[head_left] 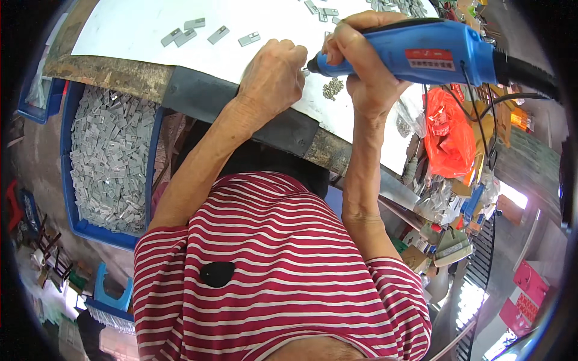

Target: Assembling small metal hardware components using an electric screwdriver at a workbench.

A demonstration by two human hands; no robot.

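My right hand (367, 69) is wrapped round a blue electric screwdriver (415, 51), which lies nearly level with its dark tip pointing left. That tip meets the fingers of my left hand (274, 75), closed in a pinch over the white sheet (135, 36). What the left fingers hold is hidden behind the knuckles. Just below the screwdriver's nose sits a small heap of brass-coloured screws (332, 88). Beyond my left hand lie several flat grey pieces with a dark slot, among them one grey piece (250, 38) close to the knuckles and another (218, 34) farther left.
Left of the worn table edge (114, 72), a blue crate (67, 174) is filled with many grey pieces (111, 159). More grey pieces (403, 7) are heaped at the sheet's far side. To the right hang a red plastic bag (448, 135) and dark cables (494, 120).
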